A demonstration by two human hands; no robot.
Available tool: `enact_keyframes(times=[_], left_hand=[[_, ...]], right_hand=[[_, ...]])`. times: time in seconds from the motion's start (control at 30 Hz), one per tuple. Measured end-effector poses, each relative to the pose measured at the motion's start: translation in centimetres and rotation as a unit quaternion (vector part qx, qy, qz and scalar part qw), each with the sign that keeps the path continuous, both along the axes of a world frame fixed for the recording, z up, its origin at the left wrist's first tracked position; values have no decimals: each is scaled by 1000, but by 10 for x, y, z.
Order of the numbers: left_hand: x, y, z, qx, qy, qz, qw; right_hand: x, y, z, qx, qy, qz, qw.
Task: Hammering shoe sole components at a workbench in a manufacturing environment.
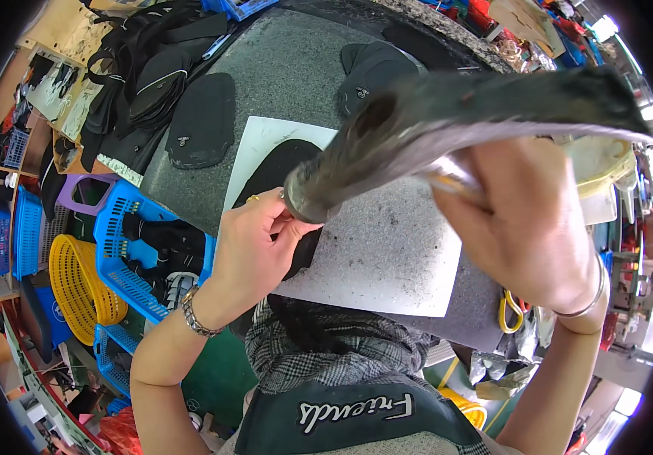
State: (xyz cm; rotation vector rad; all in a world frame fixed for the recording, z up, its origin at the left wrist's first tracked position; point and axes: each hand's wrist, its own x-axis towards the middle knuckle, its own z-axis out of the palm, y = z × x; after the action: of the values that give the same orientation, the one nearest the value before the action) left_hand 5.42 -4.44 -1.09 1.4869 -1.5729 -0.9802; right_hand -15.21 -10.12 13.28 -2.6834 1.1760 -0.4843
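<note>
My right hand (523,227) is wrapped round the handle of a worn metal hammer (432,121), slightly blurred, its long head slanting across the middle of the view. The hammer's round striking face comes down over the fingertips of my left hand (254,235). That hand's thumb and fingers are pinched together above a black rounded fabric piece (285,163); what they hold is hidden behind the hammer face. The fabric piece lies on the left part of a white board (410,265) strewn with dark specks. I cannot tell whether the hammer touches anything.
Similar black pieces (201,121) lie at the far left of the grey worktop, beside a heap of black straps and panels (144,76). More black pieces (375,68) lie behind the hammer. Yellow-handled scissors (510,312) are at right. Blue baskets (118,220) and a yellow basket (76,288) stand left.
</note>
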Motion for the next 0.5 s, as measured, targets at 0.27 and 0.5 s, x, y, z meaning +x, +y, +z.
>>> enact_keyframes(times=[0.27,0.5], left_hand=[[-12,-4,-2,-219,-162,-16,962],[-11,-3,-4,-82,-14,32,996]], right_hand=[[-9,-7,-18,5,153,114,982],[-2,-12,-2,-62,-12,72,995]])
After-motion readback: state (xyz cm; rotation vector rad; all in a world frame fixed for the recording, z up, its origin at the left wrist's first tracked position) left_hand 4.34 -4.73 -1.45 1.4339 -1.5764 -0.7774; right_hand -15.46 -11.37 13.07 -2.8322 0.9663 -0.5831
